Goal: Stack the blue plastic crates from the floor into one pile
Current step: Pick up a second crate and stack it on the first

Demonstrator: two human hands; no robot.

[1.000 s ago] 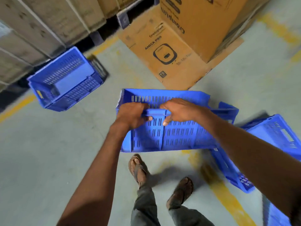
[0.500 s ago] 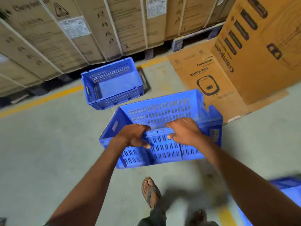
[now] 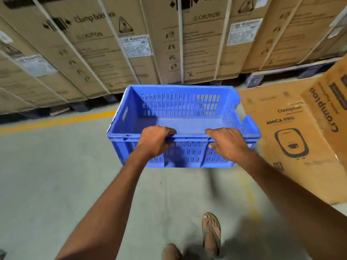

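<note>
The blue plastic crate point(image 3: 180, 126) is held in the air in front of the person, upright with its open side up and empty, above the grey concrete floor point(image 3: 47, 184). Both hands grip its near long rim: the left hand point(image 3: 155, 142) is closed over the rim left of the middle, and the right hand point(image 3: 226, 142) is closed over it right of the middle, fingers curled inside and thumbs on the outer slotted wall. The long axis of the crate runs left to right, across the line of the arms, so the crate lies straight ahead of the fingers and extends away from them toward the strapped cartons point(image 3: 169, 40) on their pallets. Both hands are equally near; neither one leads. No second crate shows in this view, so I cannot tell where the pile is. In my judgement the next move depends on keeping this long axis parallel to the crate below, because the far rim is unsupported and may dip. A Crompton carton point(image 3: 293, 132) stands just beside the crate on the right.
</note>
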